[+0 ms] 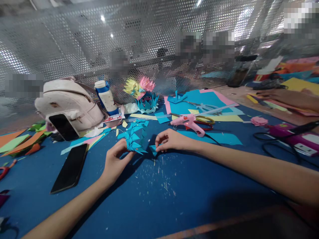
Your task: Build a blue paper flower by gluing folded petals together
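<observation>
A blue folded-paper piece with rows of pointed tips (136,136) is held at its lower left side by my left hand (117,159), a little above the blue table (149,205). Just right of it, my right hand (167,140) pinches a small blue folded-paper triangle (153,150) between thumb and fingers. The triangle and the spiky piece are apart. Beyond my right hand lies a pink glue gun (189,123), beside scissors with olive handles (205,120). My left fingertips are partly hidden behind the spiky piece.
A black phone (70,168) lies left of my left arm. Behind stand a pale backpack (72,106), a bottle (107,98) and paper flowers (147,99). Blue paper sheets (196,103) lie at the back. A purple power strip (294,137) and another person's hand (286,99) are at right.
</observation>
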A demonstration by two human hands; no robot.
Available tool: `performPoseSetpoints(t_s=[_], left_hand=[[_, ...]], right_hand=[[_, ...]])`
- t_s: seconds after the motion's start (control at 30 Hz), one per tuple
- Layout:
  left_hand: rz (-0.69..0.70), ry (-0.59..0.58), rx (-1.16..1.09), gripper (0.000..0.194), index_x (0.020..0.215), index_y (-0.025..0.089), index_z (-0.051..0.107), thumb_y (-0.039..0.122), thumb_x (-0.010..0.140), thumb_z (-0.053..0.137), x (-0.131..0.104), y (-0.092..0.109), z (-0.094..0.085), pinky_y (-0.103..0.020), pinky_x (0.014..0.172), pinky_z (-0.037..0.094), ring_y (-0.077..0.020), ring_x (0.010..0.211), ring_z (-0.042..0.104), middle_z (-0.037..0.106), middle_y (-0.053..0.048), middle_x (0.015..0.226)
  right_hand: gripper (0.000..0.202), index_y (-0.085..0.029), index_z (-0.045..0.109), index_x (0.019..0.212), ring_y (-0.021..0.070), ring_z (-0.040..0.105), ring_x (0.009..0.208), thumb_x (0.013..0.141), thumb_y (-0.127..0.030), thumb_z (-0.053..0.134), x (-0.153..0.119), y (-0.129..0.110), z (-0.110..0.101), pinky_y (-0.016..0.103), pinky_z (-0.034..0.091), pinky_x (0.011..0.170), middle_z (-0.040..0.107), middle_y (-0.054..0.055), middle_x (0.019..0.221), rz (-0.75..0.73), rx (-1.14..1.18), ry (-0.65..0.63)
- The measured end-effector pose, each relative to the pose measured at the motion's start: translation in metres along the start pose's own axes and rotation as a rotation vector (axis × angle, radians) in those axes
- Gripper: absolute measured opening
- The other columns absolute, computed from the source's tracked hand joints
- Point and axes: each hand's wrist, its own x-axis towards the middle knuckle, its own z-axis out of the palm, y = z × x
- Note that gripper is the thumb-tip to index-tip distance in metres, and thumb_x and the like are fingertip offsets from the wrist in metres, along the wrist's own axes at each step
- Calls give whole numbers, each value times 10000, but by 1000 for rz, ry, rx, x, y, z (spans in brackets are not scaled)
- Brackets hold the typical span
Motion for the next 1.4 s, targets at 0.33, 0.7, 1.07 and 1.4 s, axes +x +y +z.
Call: performPoseSetpoints(t_s=[0.33,0.7,1.07,1.4], left_hand=[[-4,-3,-12,70,789,169,684,178,855,661,0,-1,0,-225,720,488,-135,800,576,614,-25,852],[-22,-16,-28,66,799,175,690,176,855,655,0,-1,0,-234,731,486,-141,817,578,623,-26,872],[-54,-51,-38,65,799,180,700,199,852,668,0,-2,-1,-238,730,495,-139,805,586,634,-26,871],[-61,-55,-31,74,789,173,691,199,852,662,-1,-1,0,-241,711,498,-136,794,581,623,-29,857]], right_hand=[[245,-165,663,895,126,546,692,695,-266,763,-2,-1,1,253,432,647,619,5,756,-147,-217,86],[217,-147,735,794,153,624,671,687,-332,774,0,1,-1,260,453,622,699,42,708,-69,-203,73],[211,-162,739,764,146,634,667,685,-349,798,-4,-4,-2,252,457,622,718,35,724,-74,-104,-5],[313,-164,741,749,78,506,529,599,-409,865,-1,4,-3,207,338,488,657,-10,618,35,30,-98]])
